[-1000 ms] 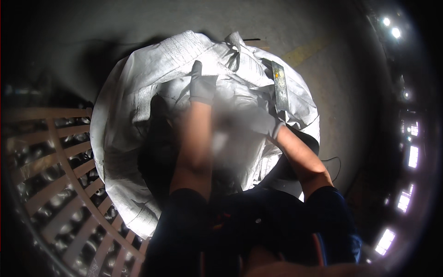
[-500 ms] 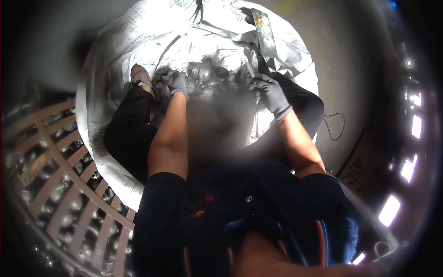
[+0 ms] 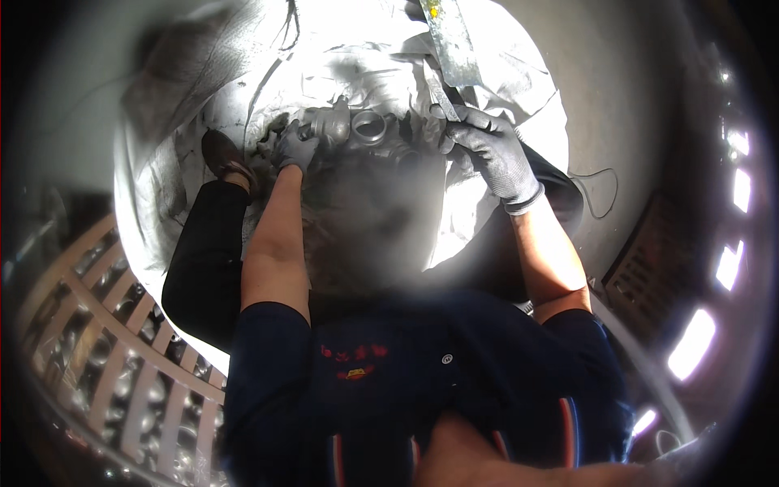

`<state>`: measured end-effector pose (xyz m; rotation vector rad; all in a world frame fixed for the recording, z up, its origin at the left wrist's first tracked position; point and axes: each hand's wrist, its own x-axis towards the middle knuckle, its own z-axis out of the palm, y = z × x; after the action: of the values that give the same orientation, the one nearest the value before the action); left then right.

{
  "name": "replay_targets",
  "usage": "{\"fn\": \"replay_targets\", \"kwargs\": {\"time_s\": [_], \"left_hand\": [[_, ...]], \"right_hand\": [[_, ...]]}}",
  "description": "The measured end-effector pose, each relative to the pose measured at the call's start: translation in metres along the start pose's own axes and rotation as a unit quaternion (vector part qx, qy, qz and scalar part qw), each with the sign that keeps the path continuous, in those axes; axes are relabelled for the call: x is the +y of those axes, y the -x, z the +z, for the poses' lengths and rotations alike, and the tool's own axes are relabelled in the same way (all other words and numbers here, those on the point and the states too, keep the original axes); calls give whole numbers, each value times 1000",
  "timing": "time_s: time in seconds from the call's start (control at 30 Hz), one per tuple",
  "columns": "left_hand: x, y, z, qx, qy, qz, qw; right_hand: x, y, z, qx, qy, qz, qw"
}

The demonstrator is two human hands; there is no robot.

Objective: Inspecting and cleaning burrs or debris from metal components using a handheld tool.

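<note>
My right hand (image 3: 493,154), in a grey work glove, is closed round one end of a narrow, flat metal tool that looks like a file (image 3: 441,91). The tool points up and away from me. My left hand (image 3: 294,148), also gloved, has its fingers curled on a grey metal part (image 3: 307,130) at the left of a small group of castings. Beside it stands a rounded metal casting (image 3: 331,123), and to the right of that a ring-shaped pipe fitting (image 3: 369,127) with its round mouth facing up. Haze and shadow blur the area nearer me.
White woven sacking (image 3: 174,105) spreads around the parts, between my legs. A long flat plate (image 3: 451,45) with a yellow spot lies at the far right. At lower left, a brown slatted crate (image 3: 134,345) holds many metal parts. A thin cable (image 3: 604,203) curls on the floor at right.
My right hand has turned and come nearer the camera with the file. My left hand stays at the metal parts. The whole view has shifted slightly.
</note>
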<state>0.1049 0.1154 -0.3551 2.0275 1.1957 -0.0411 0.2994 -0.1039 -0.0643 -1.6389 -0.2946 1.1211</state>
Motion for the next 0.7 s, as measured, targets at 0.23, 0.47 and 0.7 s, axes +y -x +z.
{"fn": "replay_targets", "kwargs": {"time_s": [0.23, 0.47, 0.7], "left_hand": [[95, 24, 29, 7, -221, 203, 954], [116, 57, 66, -151, -167, 220, 949], [137, 45, -46, -120, 240, 127, 955]], "right_hand": [[-8, 0, 2, -29, 32, -1, 999], [-4, 5, -8, 18, -56, 45, 997], [39, -21, -21, 61, -101, -34, 992]]}}
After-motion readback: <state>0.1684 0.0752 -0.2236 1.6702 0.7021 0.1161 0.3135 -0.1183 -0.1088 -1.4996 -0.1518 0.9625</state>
